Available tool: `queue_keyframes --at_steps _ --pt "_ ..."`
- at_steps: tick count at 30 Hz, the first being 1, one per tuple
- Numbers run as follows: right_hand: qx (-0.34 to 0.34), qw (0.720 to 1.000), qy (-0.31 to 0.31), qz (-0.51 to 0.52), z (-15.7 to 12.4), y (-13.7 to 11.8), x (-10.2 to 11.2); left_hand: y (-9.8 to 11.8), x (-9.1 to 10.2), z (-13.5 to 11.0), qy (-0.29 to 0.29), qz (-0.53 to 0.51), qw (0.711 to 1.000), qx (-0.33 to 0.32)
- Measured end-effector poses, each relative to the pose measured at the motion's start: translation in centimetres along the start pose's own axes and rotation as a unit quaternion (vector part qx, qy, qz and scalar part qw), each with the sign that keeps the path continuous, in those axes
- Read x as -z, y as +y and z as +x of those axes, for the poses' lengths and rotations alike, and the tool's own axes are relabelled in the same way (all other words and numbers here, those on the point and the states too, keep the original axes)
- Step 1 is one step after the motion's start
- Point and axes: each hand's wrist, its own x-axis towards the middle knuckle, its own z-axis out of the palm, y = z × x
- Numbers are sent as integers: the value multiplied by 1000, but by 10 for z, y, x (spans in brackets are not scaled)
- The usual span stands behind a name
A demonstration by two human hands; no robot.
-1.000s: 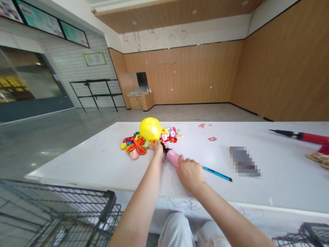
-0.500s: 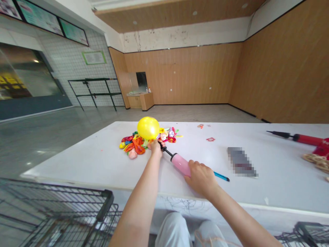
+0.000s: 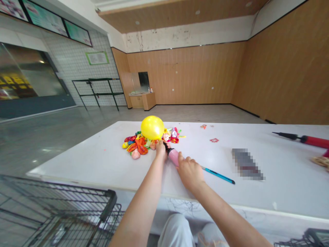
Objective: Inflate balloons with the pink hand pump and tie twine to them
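An inflated yellow balloon [image 3: 152,127] sits on the nozzle end of a pink balloon pump [image 3: 173,156]. My left hand [image 3: 161,148] is closed around the black nozzle end and, it seems, the balloon's neck; the fingers partly hide the join. My right hand [image 3: 190,171] wraps the pink barrel close by, covering its rear part. Beneath and around the yellow balloon lies a pile of limp, uninflated balloons [image 3: 141,145] in several colours. Just beyond my right hand, a blue pen-like stick [image 3: 219,175] rests on the white table [image 3: 102,168].
A blurred dark flat object [image 3: 247,164] lies to the right. Farther right are a red pump [image 3: 315,141] with a black nozzle and a bundle of beige cord [image 3: 321,161]. Small red paper pieces [image 3: 214,140] lie toward the back. A black wire cart [image 3: 77,209] stands at front left.
My right hand has slid the pink barrel up and left toward my left hand, so the black rod between them no longer shows. The yellow balloon looks slightly bigger. More of the blue stick shows.
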Motion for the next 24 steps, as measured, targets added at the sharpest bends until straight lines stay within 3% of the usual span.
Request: queue_keyframes --at_steps 3,7,17,20,24 --pt "1 1000 1 14 12 -6 -1 2 0 -4 13 30 999 -17" --pt "-15 999 -2 35 8 0 1 2 -2 -7 32 47 998 -22" --pt "-11 999 -8 -30 -54 45 10 5 -6 6 55 34 998 -5" --pt "-22 999 -6 -42 -58 42 9 8 -3 9 59 17 998 -12" --pt "-27 999 13 -32 -40 26 3 7 -3 3 32 7 999 -2"
